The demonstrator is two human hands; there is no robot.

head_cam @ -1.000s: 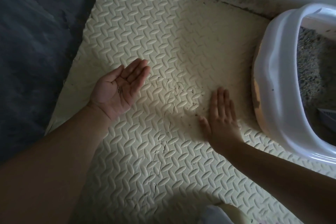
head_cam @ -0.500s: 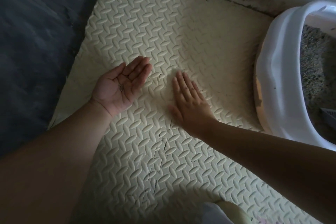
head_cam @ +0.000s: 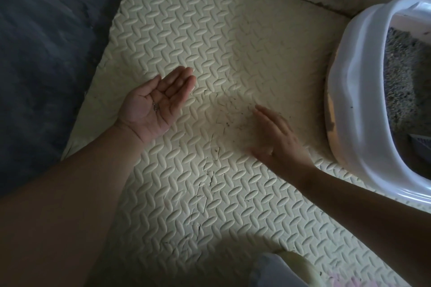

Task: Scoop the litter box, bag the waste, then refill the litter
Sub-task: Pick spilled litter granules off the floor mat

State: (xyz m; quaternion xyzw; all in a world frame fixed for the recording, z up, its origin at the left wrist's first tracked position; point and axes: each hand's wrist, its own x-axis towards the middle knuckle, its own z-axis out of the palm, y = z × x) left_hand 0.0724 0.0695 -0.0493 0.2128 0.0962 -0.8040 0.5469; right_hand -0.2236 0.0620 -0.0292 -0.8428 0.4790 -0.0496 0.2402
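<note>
Head view. Cream foam floor mat with raised oval tread [head_cam: 186,30]: left edge meets a dark grey floor [head_cam: 42,53], far edge meets a stained wall base. White oval plastic litter box [head_cam: 349,91]: at the mat's right edge, holding grey granular litter [head_cam: 401,72]. Left hand [head_cam: 154,105]: palm up, fingers loosely spread, a few dark grains in the palm. Right hand [head_cam: 277,140]: flat, fingers together, blurred, over scattered dark specks; the bare mat between the hands is open.
</note>
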